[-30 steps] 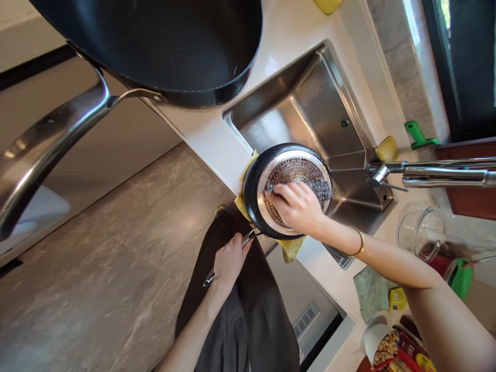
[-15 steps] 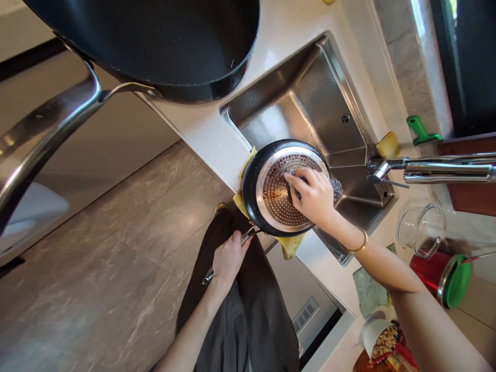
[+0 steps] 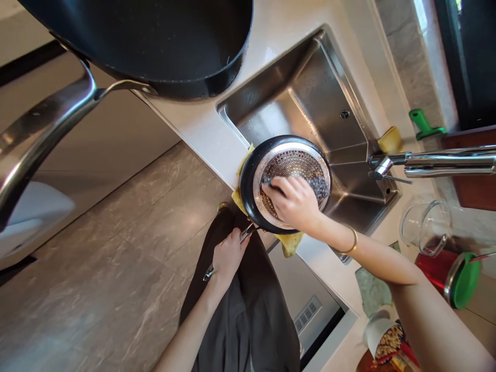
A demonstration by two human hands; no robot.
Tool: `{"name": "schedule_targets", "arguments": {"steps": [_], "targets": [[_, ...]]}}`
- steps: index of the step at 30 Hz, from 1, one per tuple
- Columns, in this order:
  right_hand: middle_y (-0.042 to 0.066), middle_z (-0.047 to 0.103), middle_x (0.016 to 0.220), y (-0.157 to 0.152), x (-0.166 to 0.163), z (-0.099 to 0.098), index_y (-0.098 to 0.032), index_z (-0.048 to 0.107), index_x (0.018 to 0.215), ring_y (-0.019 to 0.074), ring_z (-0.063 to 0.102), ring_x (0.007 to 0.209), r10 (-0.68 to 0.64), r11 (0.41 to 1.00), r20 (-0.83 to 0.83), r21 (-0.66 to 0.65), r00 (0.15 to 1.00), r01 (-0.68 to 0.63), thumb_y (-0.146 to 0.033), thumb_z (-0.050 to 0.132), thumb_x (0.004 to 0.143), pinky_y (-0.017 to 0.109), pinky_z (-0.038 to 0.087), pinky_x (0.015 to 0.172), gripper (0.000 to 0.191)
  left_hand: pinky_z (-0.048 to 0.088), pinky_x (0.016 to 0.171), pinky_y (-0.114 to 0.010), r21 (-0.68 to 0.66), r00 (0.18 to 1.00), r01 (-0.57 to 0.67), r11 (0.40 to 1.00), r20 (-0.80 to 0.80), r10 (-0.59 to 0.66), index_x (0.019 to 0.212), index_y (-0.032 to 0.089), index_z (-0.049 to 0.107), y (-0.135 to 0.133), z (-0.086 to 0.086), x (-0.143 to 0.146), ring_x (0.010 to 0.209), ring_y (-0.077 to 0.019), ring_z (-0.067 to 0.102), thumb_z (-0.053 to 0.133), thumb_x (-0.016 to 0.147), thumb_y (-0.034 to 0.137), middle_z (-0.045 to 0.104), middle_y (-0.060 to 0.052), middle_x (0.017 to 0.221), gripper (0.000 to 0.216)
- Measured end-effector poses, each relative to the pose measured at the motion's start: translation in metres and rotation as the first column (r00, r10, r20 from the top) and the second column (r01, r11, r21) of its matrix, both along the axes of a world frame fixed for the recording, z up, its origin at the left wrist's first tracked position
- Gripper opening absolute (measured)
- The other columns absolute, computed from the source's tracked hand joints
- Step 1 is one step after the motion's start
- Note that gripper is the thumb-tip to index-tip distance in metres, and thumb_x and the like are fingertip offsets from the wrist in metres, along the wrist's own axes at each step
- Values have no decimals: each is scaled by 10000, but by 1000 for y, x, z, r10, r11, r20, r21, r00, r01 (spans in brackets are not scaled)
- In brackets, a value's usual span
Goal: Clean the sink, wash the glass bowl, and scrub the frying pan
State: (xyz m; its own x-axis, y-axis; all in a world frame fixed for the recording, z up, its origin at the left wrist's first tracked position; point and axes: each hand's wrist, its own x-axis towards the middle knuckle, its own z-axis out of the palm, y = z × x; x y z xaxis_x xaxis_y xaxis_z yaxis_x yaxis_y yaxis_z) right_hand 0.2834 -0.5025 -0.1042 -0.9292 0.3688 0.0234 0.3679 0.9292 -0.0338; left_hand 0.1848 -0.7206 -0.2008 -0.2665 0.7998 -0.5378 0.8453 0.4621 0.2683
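Observation:
A frying pan [image 3: 284, 160] lies bottom up at the front edge of the sink, its dotted metal base stained brown in places. My left hand [image 3: 228, 254] is closed around the pan's metal handle, which points toward me. On the base, my right hand [image 3: 296, 202] grips a grey steel wool scrubber [image 3: 320, 188]; a dark part of it shows between the fingers, and the hand covers the rest. Under the pan a yellow cloth [image 3: 290, 244] sticks out at the counter edge.
A large black pan [image 3: 155, 46] with a long metal handle stands on the counter at upper left. Behind the pan are the steel sink [image 3: 325, 82] and faucet [image 3: 445, 161]. Right of it are a glass jug [image 3: 424, 227], a red canister [image 3: 434, 271] and a green-handled brush [image 3: 424, 124].
My right hand has moved the scrubber left and a little toward me across the pan's base. My left hand keeps its hold on the handle. The view has shifted slightly.

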Motion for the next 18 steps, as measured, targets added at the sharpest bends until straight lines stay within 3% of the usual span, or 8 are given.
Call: {"name": "schedule_targets", "arguments": {"steps": [3,8,14,18], "targets": [[67,613,950,-13,3,2,-174,652,1060,153,441,751,114,994,1,-2,994,-114,-179,483,902,317,294,662,230,398,506,-270,-16,1000,-6,1000,25,6,883,167,572,1,2,0,658,-226,678,296,945,507,677,-81,728,444],[76,606,942,-10,-9,2,-176,651,1065,158,430,745,49,998,-16,26,999,-49,-179,439,926,326,264,646,254,415,535,-264,-64,999,-14,998,37,16,917,163,572,4,4,0,707,-226,685,291,945,510,683,-89,743,448],[69,606,912,-21,-8,6,-168,648,1047,157,423,739,164,986,50,30,985,-166,-167,477,912,325,258,627,218,422,542,-264,-39,999,-7,999,43,9,906,167,564,3,3,0,693,-228,679,307,950,477,680,-88,741,405],[73,607,932,-19,-12,4,-177,638,1077,161,425,742,86,994,49,57,995,-89,-202,471,919,332,256,631,231,424,535,-272,-32,999,-2,999,35,3,909,167,563,2,3,0,682,-239,675,295,950,483,672,-90,721,416]]}}
